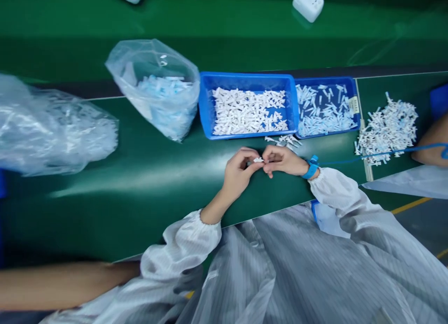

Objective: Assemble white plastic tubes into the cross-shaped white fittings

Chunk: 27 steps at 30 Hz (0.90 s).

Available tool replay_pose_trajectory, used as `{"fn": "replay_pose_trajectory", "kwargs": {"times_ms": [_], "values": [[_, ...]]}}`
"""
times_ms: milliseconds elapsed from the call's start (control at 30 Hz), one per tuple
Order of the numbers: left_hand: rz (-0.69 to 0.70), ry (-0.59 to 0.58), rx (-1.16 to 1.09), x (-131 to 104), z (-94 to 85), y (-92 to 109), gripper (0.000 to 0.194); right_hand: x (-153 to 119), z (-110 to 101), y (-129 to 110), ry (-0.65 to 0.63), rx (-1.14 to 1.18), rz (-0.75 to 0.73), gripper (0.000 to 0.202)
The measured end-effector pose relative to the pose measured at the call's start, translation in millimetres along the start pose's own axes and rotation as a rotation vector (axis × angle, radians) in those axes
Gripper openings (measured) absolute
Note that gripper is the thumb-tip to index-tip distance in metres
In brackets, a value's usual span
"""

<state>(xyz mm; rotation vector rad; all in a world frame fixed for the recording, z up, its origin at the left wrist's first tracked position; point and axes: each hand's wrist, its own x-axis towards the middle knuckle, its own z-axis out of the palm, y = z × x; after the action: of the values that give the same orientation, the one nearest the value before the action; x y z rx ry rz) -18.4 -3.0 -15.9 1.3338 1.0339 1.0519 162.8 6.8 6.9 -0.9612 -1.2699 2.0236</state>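
Above the green worktop my left hand (241,167) pinches a small white plastic part (258,160) between thumb and fingers. My right hand (283,160) meets it from the right, fingertips pressed together at the part's end; whatever they grip there is too small to make out. A blue band with a cord circles my right wrist. Just beyond my hands stands a blue bin (206,114) of small white parts. Beside it on the right is a second blue bin (356,104) holding pale blue pieces. A few white pieces (285,140) lie loose in front of the bins.
A clear bag (161,100) of pale blue pieces leans left of the bins, and a larger plastic bag (59,128) lies further left. At right is a heap of white and blue parts (388,128), near another person's arm (432,137). A white socket block (308,4) sits at the back.
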Motion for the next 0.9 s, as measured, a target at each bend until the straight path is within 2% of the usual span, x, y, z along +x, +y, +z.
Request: {"fn": "replay_pose_trajectory", "kwargs": {"times_ms": [167,533,767,900], "values": [[0.111,0.069,0.044,3,-1.0,-6,0.017,10,-3,3,-0.009,0.119,-0.053,0.047],[0.162,0.166,-0.009,14,3.3,-10,0.020,24,-7,4,-0.049,0.214,-0.048,0.054],[0.026,0.152,0.044,9,-3.5,-17,0.015,22,-11,2,-0.101,0.204,-0.108,0.050],[0.029,0.158,0.017,12,-4.0,-19,0.010,21,-10,-1,-0.080,0.173,-0.130,0.044]]}}
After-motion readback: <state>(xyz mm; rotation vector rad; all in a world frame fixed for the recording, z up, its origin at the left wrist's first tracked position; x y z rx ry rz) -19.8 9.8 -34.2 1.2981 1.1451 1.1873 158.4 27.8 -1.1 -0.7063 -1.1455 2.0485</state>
